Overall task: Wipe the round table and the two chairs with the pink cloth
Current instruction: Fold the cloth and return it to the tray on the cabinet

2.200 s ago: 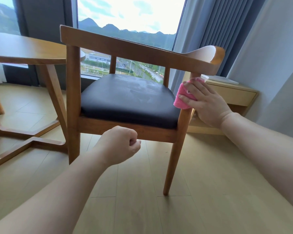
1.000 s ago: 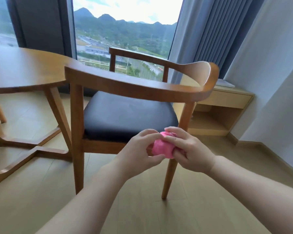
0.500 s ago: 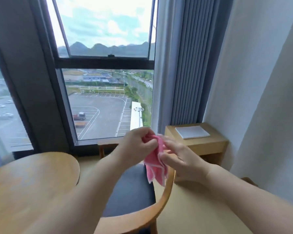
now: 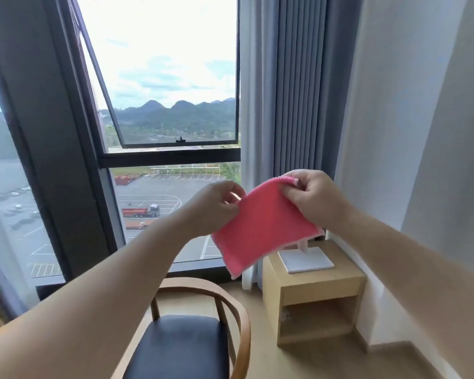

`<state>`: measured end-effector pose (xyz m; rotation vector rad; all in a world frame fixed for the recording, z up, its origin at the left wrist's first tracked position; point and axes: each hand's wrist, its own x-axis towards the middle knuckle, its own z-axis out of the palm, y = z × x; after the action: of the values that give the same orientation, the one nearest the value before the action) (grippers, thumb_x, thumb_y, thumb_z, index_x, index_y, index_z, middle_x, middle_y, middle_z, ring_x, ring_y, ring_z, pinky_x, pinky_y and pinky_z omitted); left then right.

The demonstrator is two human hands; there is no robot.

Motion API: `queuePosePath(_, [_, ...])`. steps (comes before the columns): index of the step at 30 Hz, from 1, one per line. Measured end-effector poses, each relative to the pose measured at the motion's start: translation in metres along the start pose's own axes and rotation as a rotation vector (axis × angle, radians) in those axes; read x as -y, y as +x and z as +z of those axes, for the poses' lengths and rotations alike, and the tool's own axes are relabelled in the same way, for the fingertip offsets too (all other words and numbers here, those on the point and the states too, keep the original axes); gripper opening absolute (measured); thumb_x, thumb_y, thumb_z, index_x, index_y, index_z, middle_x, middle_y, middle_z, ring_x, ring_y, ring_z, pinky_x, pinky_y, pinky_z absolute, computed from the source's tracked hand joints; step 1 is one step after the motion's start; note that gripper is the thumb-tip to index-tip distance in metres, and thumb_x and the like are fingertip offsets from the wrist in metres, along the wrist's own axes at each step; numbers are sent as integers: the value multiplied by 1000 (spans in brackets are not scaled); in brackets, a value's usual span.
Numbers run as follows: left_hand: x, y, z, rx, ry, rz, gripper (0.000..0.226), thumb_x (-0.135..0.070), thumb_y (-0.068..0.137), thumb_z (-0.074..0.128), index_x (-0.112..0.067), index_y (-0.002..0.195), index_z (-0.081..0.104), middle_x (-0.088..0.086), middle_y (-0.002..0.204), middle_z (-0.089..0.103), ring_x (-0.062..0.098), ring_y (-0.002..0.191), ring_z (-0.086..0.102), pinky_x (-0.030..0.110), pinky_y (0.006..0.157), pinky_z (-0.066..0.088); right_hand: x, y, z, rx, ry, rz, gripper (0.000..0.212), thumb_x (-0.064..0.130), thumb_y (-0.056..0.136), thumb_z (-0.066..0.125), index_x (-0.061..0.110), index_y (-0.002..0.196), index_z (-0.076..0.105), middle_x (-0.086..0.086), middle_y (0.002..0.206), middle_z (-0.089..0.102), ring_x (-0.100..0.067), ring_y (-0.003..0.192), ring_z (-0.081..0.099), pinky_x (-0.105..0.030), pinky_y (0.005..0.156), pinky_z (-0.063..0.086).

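A: Nearest, low in view: curved-back wooden chair with a black padded seat [image 4: 181, 348]. Nothing touching it.

B: Hands?

A: Both raised above the chair. Left hand [image 4: 216, 207] pinches one upper edge of the square pink cloth [image 4: 263, 225]; right hand [image 4: 315, 199] has fingers [image 4: 290, 193] curled over the opposite upper corner. Cloth hangs spread between them, lower corner drooping free.

B: Handling?

A: Judging by the drape: light, soft, limp, not slippery. It holds no shape of its own. Best taken at corners or edges to spread or fold, then bunched into the palm for wiping.

B: Beyond?

A: Light wooden bedside cabinet [image 4: 312, 291] with a white flat pad [image 4: 307, 259] on top, at right. Then grey pleated curtain [image 4: 293, 86] and the dark-framed window [image 4: 170, 154]. Round bench not clearly in view.
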<state>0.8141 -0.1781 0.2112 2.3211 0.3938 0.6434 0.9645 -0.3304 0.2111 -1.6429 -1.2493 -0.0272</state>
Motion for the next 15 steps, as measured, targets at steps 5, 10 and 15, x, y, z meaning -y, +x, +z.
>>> queuePosePath(5, [32, 30, 31, 244, -234, -31, 14, -6, 91, 57, -10, 104, 63, 2, 81, 67, 12, 70, 59, 22, 64, 48, -28, 34, -10, -34, 18, -17, 22, 10, 92, 56, 26, 82, 66, 12, 66, 67, 3, 62, 60, -10, 56, 45])
queuePosePath(10, [72, 93, 53, 219, -166, -22, 10, -8, 91, 59, -6, 87, 67, 8, 78, 64, 17, 72, 57, 35, 75, 49, -67, 78, -26, -149, -179, 42, 25, 29, 86, 70, 31, 86, 45, 3, 78, 63, -3, 64, 60, -14, 50, 45])
queuePosePath(15, [89, 181, 55, 100, -292, -5, 15, -11, 96, 52, -6, 88, 63, 8, 77, 61, 21, 73, 60, 41, 76, 56, -102, 125, -50, -371, -252, 62, 30, 25, 79, 78, 18, 72, 51, 0, 70, 62, -8, 55, 58, -20, 46, 48])
